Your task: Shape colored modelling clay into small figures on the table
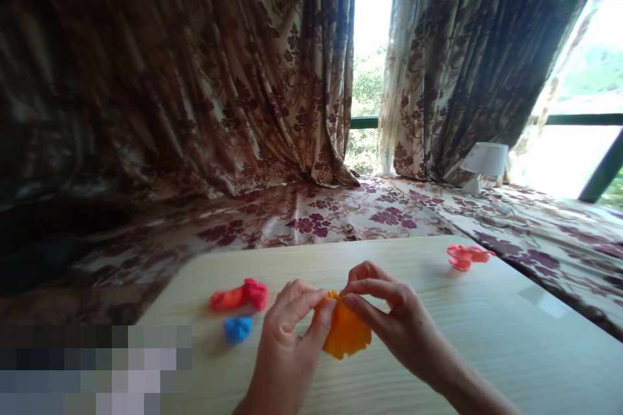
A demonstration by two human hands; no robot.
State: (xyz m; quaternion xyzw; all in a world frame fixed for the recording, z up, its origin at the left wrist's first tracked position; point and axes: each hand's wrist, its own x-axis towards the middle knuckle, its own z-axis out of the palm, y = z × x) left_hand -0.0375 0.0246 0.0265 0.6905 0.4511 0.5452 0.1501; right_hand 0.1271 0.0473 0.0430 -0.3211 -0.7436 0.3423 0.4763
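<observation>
Both of my hands pinch a flattened piece of orange modelling clay [344, 332] just above a light wooden table [477, 337]. My left hand [288, 331] grips its left edge between thumb and fingers. My right hand [384, 311] pinches the top edge, fingers curled. To the left of my hands a red and orange clay lump [239, 296] lies on the table, with a small blue clay lump [237, 328] just in front of it. A pink clay piece [466, 256] lies near the table's far right edge.
Beyond the table spreads a floral-patterned cloth [370, 207] over a raised platform. Heavy floral curtains [204, 65] hang behind, with a bright window gap between them. A small white lamp [484, 165] stands at the right. A blurred patch covers the lower left corner.
</observation>
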